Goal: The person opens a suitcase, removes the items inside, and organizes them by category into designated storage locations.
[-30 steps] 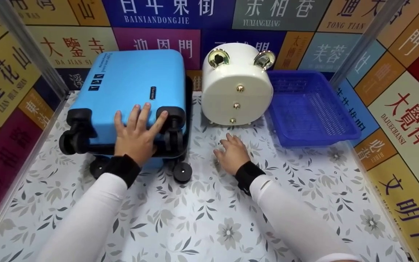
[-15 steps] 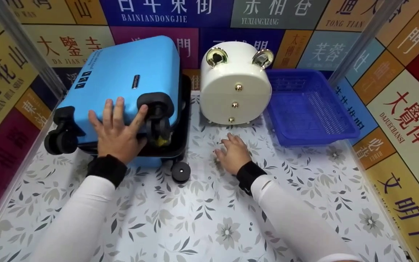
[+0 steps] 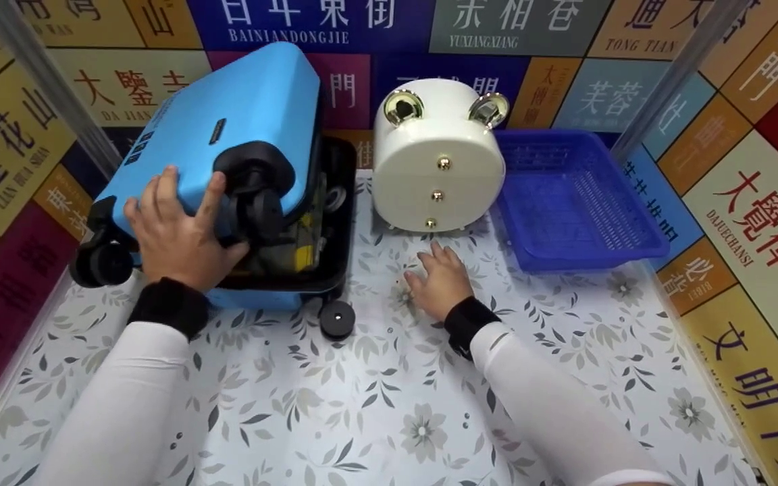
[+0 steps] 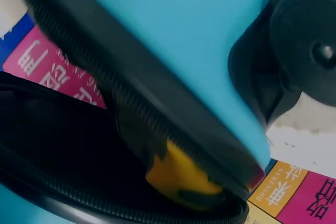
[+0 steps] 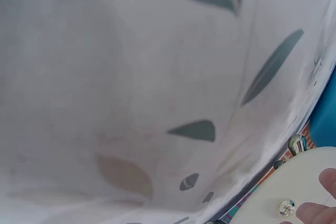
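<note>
The lid [image 3: 247, 101] of a small blue suitcase [image 3: 271, 300] on the left is tilted up at its right side. My left hand [image 3: 179, 236] holds the lid's near edge, fingers spread over the shell and thumb below, beside a black wheel [image 3: 264, 212]. Through the gap show dark and yellow contents [image 3: 304, 253]. In the left wrist view, the lid's zipper edge [image 4: 136, 82] stands apart from the black-lined base, with a yellow item [image 4: 181, 179] between them. My right hand [image 3: 439, 280] rests on the floral cloth with relaxed fingers, holding nothing.
A white round-fronted box [image 3: 439, 145] with gold ears and knobs stands right of the suitcase. Beside it sits a blue plastic basket [image 3: 591, 260]. Panels with printed signs [image 3: 294, 34] wall in the back and sides. Floral cloth [image 3: 362, 405] covers the table.
My left hand has moved left, raising the suitcase lid's right side and tipping it leftward. The gap has widened, and the contents now show. My right hand has barely moved.
</note>
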{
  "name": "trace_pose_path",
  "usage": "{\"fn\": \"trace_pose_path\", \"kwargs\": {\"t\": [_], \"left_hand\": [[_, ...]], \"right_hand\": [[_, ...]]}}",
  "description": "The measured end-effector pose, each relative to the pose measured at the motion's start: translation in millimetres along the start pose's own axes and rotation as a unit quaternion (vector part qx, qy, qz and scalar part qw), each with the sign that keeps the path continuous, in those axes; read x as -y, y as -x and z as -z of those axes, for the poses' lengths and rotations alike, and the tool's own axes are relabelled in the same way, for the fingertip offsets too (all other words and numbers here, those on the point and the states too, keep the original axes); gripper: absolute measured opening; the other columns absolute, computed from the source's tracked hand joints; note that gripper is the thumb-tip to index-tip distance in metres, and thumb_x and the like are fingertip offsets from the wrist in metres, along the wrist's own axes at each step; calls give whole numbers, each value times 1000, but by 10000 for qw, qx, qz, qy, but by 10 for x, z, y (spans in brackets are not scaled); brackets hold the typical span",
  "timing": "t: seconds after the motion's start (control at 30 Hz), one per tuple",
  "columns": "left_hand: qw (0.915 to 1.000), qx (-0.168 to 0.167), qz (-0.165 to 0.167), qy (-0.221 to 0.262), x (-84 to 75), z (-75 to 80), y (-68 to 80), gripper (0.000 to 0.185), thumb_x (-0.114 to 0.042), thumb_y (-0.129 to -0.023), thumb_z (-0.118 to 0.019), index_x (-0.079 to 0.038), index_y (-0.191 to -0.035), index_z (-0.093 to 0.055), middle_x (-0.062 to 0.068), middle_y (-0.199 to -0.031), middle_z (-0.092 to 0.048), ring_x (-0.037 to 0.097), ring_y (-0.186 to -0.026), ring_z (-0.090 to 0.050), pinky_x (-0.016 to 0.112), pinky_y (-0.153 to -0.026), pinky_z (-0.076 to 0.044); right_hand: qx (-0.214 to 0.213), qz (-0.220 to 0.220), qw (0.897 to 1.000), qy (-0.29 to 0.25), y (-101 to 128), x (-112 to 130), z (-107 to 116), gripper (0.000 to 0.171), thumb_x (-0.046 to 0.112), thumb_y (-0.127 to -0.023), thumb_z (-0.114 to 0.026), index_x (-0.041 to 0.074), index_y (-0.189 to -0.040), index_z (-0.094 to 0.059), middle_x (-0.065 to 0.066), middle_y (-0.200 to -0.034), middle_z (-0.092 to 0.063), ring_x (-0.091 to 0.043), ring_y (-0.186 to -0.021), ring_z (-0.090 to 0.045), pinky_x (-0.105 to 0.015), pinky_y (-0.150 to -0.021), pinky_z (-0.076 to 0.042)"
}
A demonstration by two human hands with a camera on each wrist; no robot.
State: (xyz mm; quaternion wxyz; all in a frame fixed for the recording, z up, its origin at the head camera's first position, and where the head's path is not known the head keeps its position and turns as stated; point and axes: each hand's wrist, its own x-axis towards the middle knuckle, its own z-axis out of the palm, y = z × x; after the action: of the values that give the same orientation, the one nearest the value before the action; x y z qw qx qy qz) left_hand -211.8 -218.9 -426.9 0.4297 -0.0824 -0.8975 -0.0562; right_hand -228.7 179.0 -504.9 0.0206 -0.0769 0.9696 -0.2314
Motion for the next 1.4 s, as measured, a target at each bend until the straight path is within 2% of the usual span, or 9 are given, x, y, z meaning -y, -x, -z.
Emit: {"fn": "trace_pose_path", "kwargs": {"t": [0.2, 0.33, 0.5, 0.67, 0.77, 0.93, 1.13, 1.27, 1.4], "left_hand": [[9937, -479, 872, 516, 139, 45, -29, 127, -66, -76, -88, -72, -155, 11, 28, -168, -28, 51, -152, -33, 74, -123, -23], [9815, -624, 1620, 813, 238, 49, 13, 124, -72, -80, -81, -66, -158, 15, 23, -170, -25, 44, -159, -26, 71, -129, -15], [9666, -537, 2310, 972, 311, 81, 24, 123, -77, -82, -74, -36, -172, 0, 19, -170, -24, 37, -162, -19, 63, -129, -28], [9422, -282, 3107, 1223, 379, 164, -28, 133, -80, -83, -68, -1, -169, -4, 18, -173, -15, 28, -165, -8, 70, -107, -50], [9160, -198, 3741, 1435, 439, 196, -35, 135, -80, -82, -69, -4, -170, 0, 13, -175, -12, 26, -163, -18, 64, -106, -52], [8559, 127, 4833, 1837, 561, 227, 8, 129, -70, -86, -69, -20, -171, 14, -3, -177, -6, 33, -134, -54, 49, -101, -48], [8010, 232, 5548, 2235, 704, 293, 68, 113, -53, -100, -62, -24, -169, 22, -4, -180, 3, 24, -153, -42, 37, -123, -41], [7759, 497, 5821, 2380, 779, 338, 91, 95, -32, -109, -48, -20, -167, 26, -5, -180, 9, 13, -158, -29, 24, -129, -27], [7661, 961, 5911, 2334, 860, 406, 113, 88, -12, -109, -36, -20, -165, 31, -7, -180, 1, 10, -157, -27, 20, -127, -24]], "right_hand": [[-59, 40, 10000, -35, 4, -24, -5, 62, 42, -106, -59, 0, -152, -56, -25, -171, -33, -49, -159, -28, -56, -133, -20], [-101, 44, 9999, -69, 8, -38, -3, 61, 41, -106, -59, -1, -151, -56, -26, -170, -34, -49, -159, -29, -56, -133, -22], [-123, 93, 9998, -99, 13, -36, 5, 61, 39, -106, -60, -2, -150, -57, -27, -169, -34, -50, -158, -30, -57, -132, -22], [-61, 27, 9999, -115, 21, -56, -4, 61, 41, -106, -59, -1, -151, -56, -25, -171, -32, -50, -159, -29, -57, -133, -21], [-10, -60, 9999, -126, 27, -69, -11, 62, 42, -107, -58, 0, -153, -55, -23, -172, -31, -49, -160, -28, -57, -133, -20], [13, -112, 9998, -152, 40, -86, -22, 61, 42, -107, -57, 0, -152, -55, -23, -172, -31, -49, -160, -27, -57, -133, -20], [-28, -128, 9996, -250, 49, -97, -16, 61, 42, -107, -59, 0, -151, -56, -23, -172, -32, -50, -159, -28, -57, -133, -20], [-66, -140, 9996, -256, 49, -106, 1, 61, 41, -107, -60, 0, -151, -56, -23, -172, -33, -50, -159, -28, -57, -133, -21], [-61, -134, 9994, -317, 43, -106, 32, 61, 42, -107, -59, 1, -152, -56, -22, -172, -32, -48, -160, -28, -57, -133, -21]]}}
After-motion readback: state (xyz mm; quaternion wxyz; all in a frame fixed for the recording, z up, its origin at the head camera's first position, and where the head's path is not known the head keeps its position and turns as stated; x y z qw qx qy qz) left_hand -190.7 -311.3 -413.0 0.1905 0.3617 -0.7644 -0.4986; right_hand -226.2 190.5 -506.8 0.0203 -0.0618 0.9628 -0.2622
